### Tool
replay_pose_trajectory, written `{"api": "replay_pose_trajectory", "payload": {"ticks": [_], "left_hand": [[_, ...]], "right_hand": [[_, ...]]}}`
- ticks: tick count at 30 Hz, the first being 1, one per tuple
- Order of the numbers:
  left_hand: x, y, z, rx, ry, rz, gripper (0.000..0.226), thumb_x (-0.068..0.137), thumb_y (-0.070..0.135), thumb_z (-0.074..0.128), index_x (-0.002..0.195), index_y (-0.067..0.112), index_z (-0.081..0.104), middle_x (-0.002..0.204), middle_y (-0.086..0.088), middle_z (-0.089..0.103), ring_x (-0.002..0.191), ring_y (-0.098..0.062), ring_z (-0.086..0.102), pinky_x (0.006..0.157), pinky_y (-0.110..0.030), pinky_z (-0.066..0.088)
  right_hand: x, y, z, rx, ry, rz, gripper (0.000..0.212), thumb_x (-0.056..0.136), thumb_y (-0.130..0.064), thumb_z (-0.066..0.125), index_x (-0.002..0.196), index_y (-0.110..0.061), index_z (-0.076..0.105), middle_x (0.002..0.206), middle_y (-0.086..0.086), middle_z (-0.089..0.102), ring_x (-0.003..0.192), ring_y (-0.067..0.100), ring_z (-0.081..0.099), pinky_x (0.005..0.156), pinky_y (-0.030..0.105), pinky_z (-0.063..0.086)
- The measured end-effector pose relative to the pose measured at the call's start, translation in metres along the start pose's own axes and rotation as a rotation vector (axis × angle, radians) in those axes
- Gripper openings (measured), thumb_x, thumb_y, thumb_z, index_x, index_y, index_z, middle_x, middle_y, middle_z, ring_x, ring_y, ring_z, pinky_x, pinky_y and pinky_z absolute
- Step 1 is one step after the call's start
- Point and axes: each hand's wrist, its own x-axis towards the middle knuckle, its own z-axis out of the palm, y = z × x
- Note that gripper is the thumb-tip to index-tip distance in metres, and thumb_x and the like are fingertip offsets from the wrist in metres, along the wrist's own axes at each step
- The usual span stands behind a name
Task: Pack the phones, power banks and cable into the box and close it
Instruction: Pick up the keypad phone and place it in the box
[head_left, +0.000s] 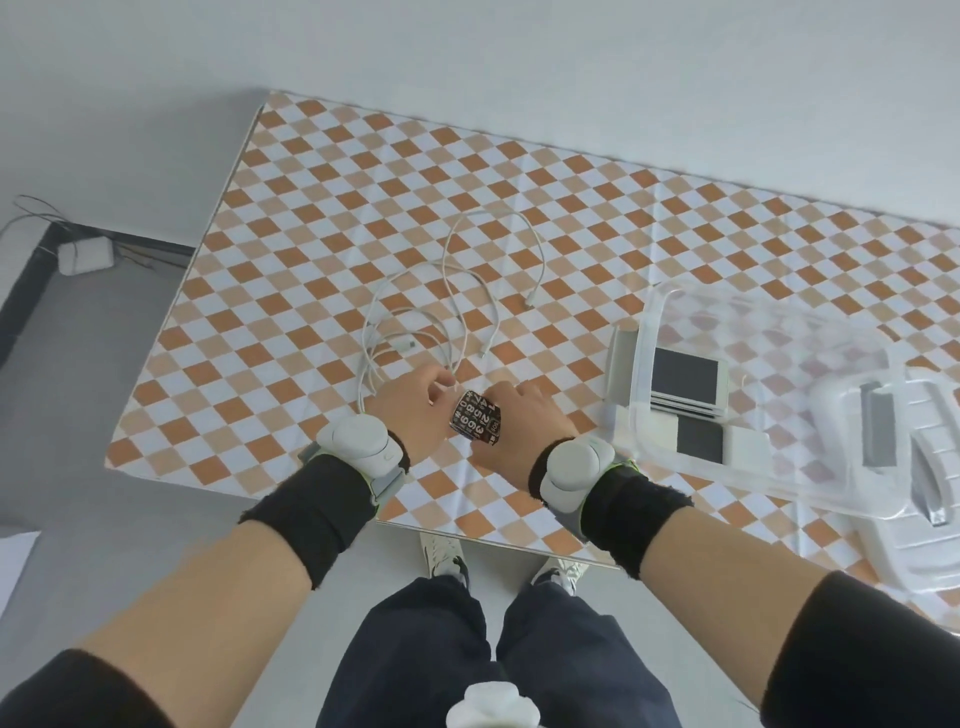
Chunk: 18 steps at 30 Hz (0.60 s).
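Pale wall and grey floor; table (322, 218) under an orange-and-white checked cloth. Near the front edge, left hand (410, 415) and right hand (519, 421) side by side, both gripping a keypad phone (474, 419) between them, dark face with big numerals turned up. Left fingers curled onto the phone's left end, also touching a strand of the white cable (441, 312); right fingers curled round its right end. Cable sprawled in loose loops just beyond the left hand, plugs lying free on the cloth. Right of the right hand, a clear plastic box (769, 415), open, with flat devices (683, 379) stacked inside at its near-left end, dark screens up; phones or power banks, cannot tell which. Further right, white lid (930, 551) partly under the box. White trackers and black bands on both wrists.
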Motion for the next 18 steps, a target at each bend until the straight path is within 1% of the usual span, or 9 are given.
{"api": "replay_pose_trajectory", "payload": {"ticks": [2,4,5,8,11,13,15,17,18], "left_hand": [[0.0,0.01,-0.01,-0.045,0.052,0.01,0.02,0.094,0.034,0.051,0.108,0.024,0.062,0.082,0.008,0.064,0.071,-0.01,0.06,0.061,-0.023,0.046],[0.001,0.027,-0.023,-0.067,0.109,0.044,0.016,0.093,0.033,0.053,0.102,0.024,0.064,0.077,0.009,0.062,0.067,-0.004,0.057,0.057,-0.018,0.041],[0.001,0.031,-0.028,-0.087,0.117,0.048,0.013,0.093,0.031,0.054,0.1,0.024,0.064,0.079,0.007,0.064,0.068,-0.005,0.058,0.059,-0.019,0.044],[0.003,0.06,-0.043,-0.193,0.142,0.058,0.011,0.093,0.026,0.056,0.097,0.022,0.065,0.086,-0.003,0.069,0.078,-0.021,0.066,0.07,-0.033,0.054],[0.004,0.09,-0.051,-0.263,0.169,0.073,0.01,0.093,0.024,0.055,0.096,0.024,0.065,0.087,-0.003,0.07,0.074,-0.02,0.069,0.062,-0.029,0.054],[0.007,0.113,-0.052,-0.307,0.181,0.091,0.011,0.093,0.023,0.056,0.099,0.023,0.065,0.09,-0.004,0.071,0.074,-0.02,0.07,0.06,-0.029,0.055],[0.01,0.13,-0.052,-0.34,0.193,0.097,0.013,0.093,0.022,0.056,0.102,0.02,0.065,0.092,-0.005,0.071,0.073,-0.02,0.071,0.057,-0.028,0.055],[0.012,0.154,-0.043,-0.382,0.191,0.123,0.012,0.093,0.021,0.057,0.1,0.019,0.065,0.092,-0.005,0.071,0.07,-0.018,0.071,0.057,-0.026,0.057],[0.014,0.168,-0.037,-0.401,0.184,0.132,0.012,0.092,0.02,0.057,0.1,0.018,0.065,0.093,-0.005,0.071,0.071,-0.019,0.071,0.06,-0.029,0.059]], "right_hand": [[0.0,-0.012,-0.014,0.053,0.038,-0.051,0.053,0.076,-0.044,0.065,0.124,-0.029,0.048,0.103,-0.004,0.05,0.09,0.02,0.054,0.073,0.032,0.051],[-0.003,-0.02,-0.035,0.087,0.088,-0.094,0.054,0.076,-0.044,0.066,0.125,-0.028,0.048,0.105,-0.004,0.051,0.088,0.018,0.055,0.075,0.033,0.054],[-0.003,-0.023,-0.04,0.105,0.093,-0.108,0.054,0.077,-0.043,0.066,0.126,-0.028,0.048,0.106,-0.004,0.052,0.089,0.018,0.055,0.076,0.034,0.055],[-0.007,-0.022,-0.07,0.146,0.165,-0.134,0.056,0.079,-0.043,0.067,0.129,-0.028,0.046,0.113,-0.004,0.053,0.095,0.017,0.055,0.081,0.036,0.055],[-0.011,-0.011,-0.096,0.18,0.259,-0.153,0.064,0.08,-0.044,0.067,0.136,-0.029,0.04,0.121,-0.004,0.052,0.104,0.017,0.054,0.086,0.036,0.054],[-0.015,0.005,-0.114,0.207,0.327,-0.155,0.067,0.079,-0.045,0.069,0.136,-0.029,0.039,0.121,-0.005,0.051,0.103,0.015,0.053,0.085,0.034,0.054],[-0.016,0.02,-0.128,0.235,0.345,-0.144,0.068,0.078,-0.046,0.07,0.135,-0.03,0.039,0.119,-0.006,0.049,0.102,0.013,0.051,0.085,0.031,0.052],[-0.023,0.047,-0.144,0.253,0.381,-0.116,0.066,0.077,-0.045,0.072,0.133,-0.03,0.041,0.117,-0.007,0.048,0.102,0.014,0.051,0.084,0.031,0.051],[-0.026,0.063,-0.151,0.256,0.397,-0.099,0.063,0.077,-0.044,0.072,0.131,-0.031,0.043,0.115,-0.008,0.047,0.101,0.014,0.051,0.083,0.03,0.051]]}}
